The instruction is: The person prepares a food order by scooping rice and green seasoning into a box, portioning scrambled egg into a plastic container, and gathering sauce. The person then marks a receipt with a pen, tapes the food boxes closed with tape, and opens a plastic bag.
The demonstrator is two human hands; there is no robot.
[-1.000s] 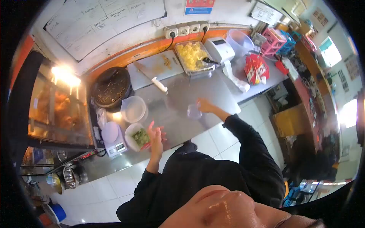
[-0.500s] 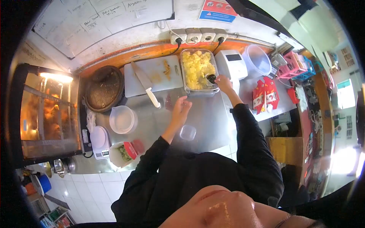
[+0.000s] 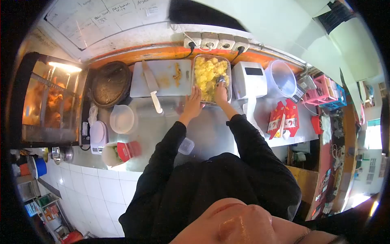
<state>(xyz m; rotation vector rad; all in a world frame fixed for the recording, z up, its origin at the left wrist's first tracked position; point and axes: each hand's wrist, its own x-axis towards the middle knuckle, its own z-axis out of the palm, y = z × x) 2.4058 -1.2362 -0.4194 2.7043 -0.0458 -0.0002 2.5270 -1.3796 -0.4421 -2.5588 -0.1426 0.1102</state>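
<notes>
A clear rectangular container (image 3: 230,91) full of chunky yellow food (image 3: 206,72) stands at the back of the steel counter. My right hand (image 3: 221,92) is closed on a small, dark, round scoop (image 3: 220,79), pressed into the food at the container's right side. The fingers partly hide the scoop. My left hand (image 3: 193,105) lies with its fingers stretched out against the container's near left corner. Left of the container, a white cutting board (image 3: 168,81) carries a white-handled knife (image 3: 151,83) and some brownish scraps.
A white printer-like device (image 3: 250,77) trailing paper stands right of the container, beside a clear tub (image 3: 281,77). Red boxes (image 3: 284,118) are at right. Leftward are a stone mortar (image 3: 110,87), a plastic jug (image 3: 122,119), a scale (image 3: 98,136) and a lit glass cabinet (image 3: 50,101).
My right hand has lowered the scoop into the yellow food. My left hand has moved up to the container's near corner. The whole view has shifted slightly.
</notes>
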